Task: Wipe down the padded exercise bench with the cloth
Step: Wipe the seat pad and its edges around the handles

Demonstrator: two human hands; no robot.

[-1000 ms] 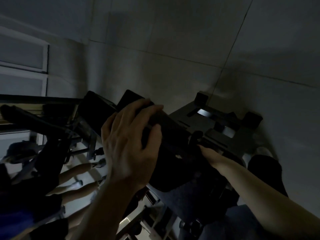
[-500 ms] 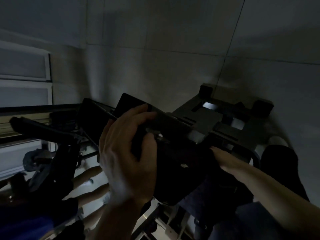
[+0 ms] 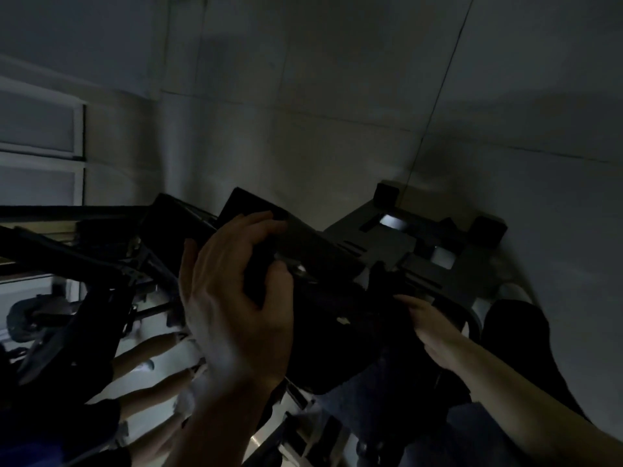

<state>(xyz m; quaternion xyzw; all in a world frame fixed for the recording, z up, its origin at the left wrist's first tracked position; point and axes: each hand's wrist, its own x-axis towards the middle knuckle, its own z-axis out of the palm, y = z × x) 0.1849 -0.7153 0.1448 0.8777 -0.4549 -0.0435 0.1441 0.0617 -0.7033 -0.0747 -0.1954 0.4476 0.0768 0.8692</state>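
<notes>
**Fingers on the dark pad, cloth not made out**

Fingers (image 3: 249,227) of your left hand (image 3: 232,308) curl over the upper edge of the padded exercise bench (image 3: 323,318), with the thumb pressed against its near face, so that hand is closed around the pad's edge. The black padding runs from under those fingers down and to the right, filling the space between your two hands.

Your right hand (image 3: 435,332) lies flat against the lower right part of the same pad, palm down, its fingers reaching left into the shadow. The scene is too dark to tell how far those fingers are spread or whether anything is under them. The cloth cannot be picked out anywhere near either hand; if it is there, the gloom hides it.

Just beyond your left fingertips a second dark pad (image 3: 175,224) stands tilted, close beside the one you grip. Past your right fingers, up and to the right, sits a grey metal frame (image 3: 381,244) with slots and two bright patches on it. Below your left wrist, bare legs of another person (image 3: 148,352) show on the pale floor (image 3: 145,416). Behind everything is a plain grey wall (image 3: 303,96).
</notes>
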